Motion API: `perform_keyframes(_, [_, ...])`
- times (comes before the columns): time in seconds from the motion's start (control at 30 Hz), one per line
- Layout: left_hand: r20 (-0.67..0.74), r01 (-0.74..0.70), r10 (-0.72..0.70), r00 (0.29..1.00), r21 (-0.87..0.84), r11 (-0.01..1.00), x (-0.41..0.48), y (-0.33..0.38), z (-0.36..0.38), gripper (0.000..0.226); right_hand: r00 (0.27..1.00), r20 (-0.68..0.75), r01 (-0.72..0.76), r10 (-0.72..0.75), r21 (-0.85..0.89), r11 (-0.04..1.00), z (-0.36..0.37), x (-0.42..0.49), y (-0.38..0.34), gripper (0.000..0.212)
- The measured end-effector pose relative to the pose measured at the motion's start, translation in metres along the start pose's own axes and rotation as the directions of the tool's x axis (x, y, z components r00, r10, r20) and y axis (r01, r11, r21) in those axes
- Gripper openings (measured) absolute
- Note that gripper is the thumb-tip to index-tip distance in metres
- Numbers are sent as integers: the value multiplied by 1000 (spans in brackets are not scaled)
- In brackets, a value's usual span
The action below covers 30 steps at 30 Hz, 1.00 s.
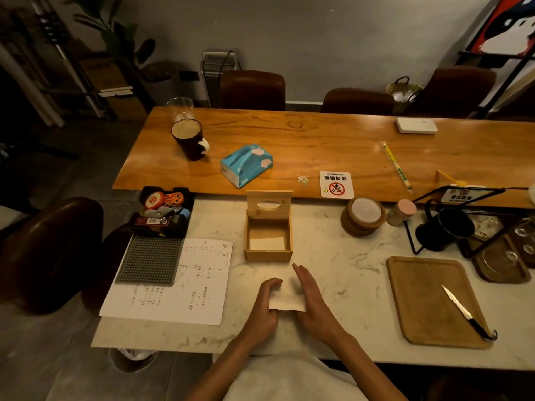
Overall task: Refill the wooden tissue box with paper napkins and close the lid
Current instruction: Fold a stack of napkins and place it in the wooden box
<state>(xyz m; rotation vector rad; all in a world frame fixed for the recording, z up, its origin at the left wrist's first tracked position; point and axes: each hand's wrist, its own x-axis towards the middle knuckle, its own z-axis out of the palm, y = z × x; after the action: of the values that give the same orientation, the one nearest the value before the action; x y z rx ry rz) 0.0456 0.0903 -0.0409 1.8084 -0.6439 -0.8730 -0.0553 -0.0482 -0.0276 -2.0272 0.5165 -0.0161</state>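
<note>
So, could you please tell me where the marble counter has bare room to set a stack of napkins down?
Bare marble lies between the wooden tissue box and the cutting board, in front of the coasters. Another strip runs between the box and the handwritten sheet. The right end, around the black mug and glasses, is crowded.

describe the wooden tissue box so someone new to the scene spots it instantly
Find the white marble counter that butts against the long wooden table. At the counter's far edge, straight beyond the two hands, sits the wooden tissue box. Unlike the blue tissue pack behind it, it is square, with its oval-slotted lid standing open.
</note>
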Motion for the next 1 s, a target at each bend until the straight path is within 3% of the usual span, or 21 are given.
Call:
perform_keyframes(0.13, [10,28,-28,1000,-35,999,1,1,-1,58,994,19,105,-106,-388,916,-2,5,-7,81])
perform_keyframes(0.23, [6,26,-26,1000,-94,995,1,1,-8,59,979,19,181,-205,-553,813,-3,13,-9,49])
perform_keyframes(0.3, [-63,42,-50,997,-113,993,-1,2,-16,57,994,26,105,-110,-572,814,-3,14,-15,34])
perform_keyframes(0.4, [-313,37,-49,948,-45,998,0,17,-33,47,994,-11,-98,105,-476,874,-8,9,-9,31])
perform_keyframes(0.47, [-466,12,-36,884,-55,998,11,31,-53,43,967,-55,-253,247,-222,942,-15,8,-14,25])
perform_keyframes(0.5, [-503,-13,-35,864,-92,996,19,40,-64,38,942,-65,-331,330,-8,943,-18,6,-18,20])
perform_keyframes(0.53, [-513,-31,-43,857,-135,990,29,48,-75,31,902,-61,-397,427,271,877,-21,6,-23,18])
perform_keyframes(0.57, [-488,-25,-69,870,-184,983,42,53,-84,26,853,-25,-418,521,566,711,-22,7,-25,21])
perform_keyframes(0.6, [-423,13,-110,899,-226,974,56,57,-93,28,814,34,-369,579,801,471,-20,6,-26,26])
perform_keyframes(0.67, [-240,137,-193,951,-233,963,82,59,-104,44,771,107,-164,628,986,33,-12,2,-22,35])
perform_keyframes(0.7, [-154,185,-218,964,-204,961,94,58,-107,50,751,126,-84,649,992,-95,-8,0,-19,39])
perform_keyframes(0.77, [-34,215,-222,975,-134,967,112,51,-110,53,726,139,1,674,979,-202,0,-2,-14,45])
perform_keyframes(1.0, [60,242,-237,970,-92,966,124,39,-114,54,715,141,10,685,977,-212,1,-3,-24,77])
